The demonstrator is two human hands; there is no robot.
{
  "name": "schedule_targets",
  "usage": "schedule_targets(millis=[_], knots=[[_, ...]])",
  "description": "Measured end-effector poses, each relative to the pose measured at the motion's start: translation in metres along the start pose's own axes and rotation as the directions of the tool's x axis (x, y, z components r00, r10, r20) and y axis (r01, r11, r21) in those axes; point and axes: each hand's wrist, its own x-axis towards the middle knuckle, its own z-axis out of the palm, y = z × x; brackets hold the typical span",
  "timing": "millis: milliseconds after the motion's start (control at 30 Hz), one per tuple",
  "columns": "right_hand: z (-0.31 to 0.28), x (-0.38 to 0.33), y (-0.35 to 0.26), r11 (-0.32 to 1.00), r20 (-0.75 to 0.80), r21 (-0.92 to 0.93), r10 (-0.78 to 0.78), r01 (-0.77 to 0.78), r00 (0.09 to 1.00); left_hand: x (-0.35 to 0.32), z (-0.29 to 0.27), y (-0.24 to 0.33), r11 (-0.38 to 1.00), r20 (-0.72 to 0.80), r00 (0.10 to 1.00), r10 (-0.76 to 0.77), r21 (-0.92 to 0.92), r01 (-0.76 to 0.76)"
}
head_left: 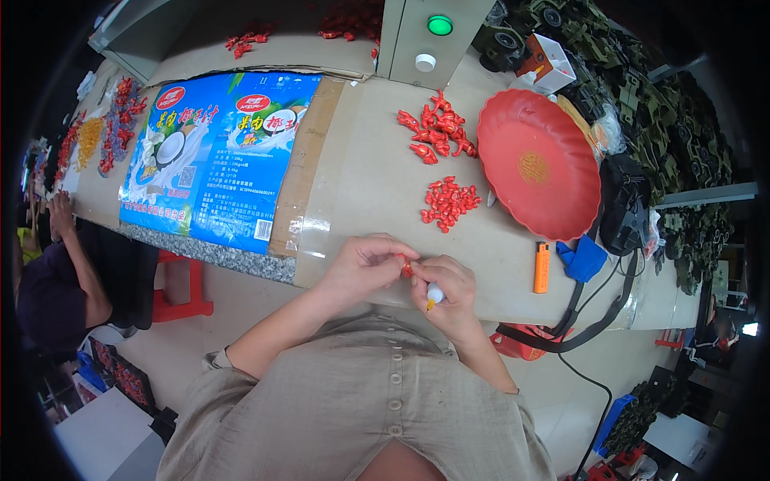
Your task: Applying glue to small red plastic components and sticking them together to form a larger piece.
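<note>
Landmark: dish [553, 204], on table [361, 160]. Just left: figurine pile [437, 132]; front-left, nearer wearer: parts pile [450, 204]. Well left, beyond both piles: carton sheet [212, 160]. In front: lighter [541, 268]. Just right: bag [624, 204]. Behind: box [552, 64]. Farther right, past bag: toy vehicles [682, 144]. Behind-left: switch housing [407, 50].

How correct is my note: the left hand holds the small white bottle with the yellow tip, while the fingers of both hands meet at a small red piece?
One detail is wrong: the head view shows the small white bottle with the yellow tip in the right hand, not the left hand. The fingers of both hands do meet at a small red piece.
</note>
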Motion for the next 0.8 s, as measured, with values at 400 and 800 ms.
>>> schedule_targets(millis=[400, 800], knots=[[0.0017, -0.0017, 0.0001, 0.984, -0.041, 0.096, 0.158, -0.153, 0.987, -0.0004, -0.0003, 0.0003, 1.000, 0.018, 1.000, -0.001, -0.013, 0.001], [0.0018, -0.0026, -0.0005, 0.981, -0.025, 0.107, 0.165, -0.161, 0.986, -0.0011, -0.0003, -0.0027, 0.999, 0.026, 1.000, 0.010, 0.034, -0.011]])
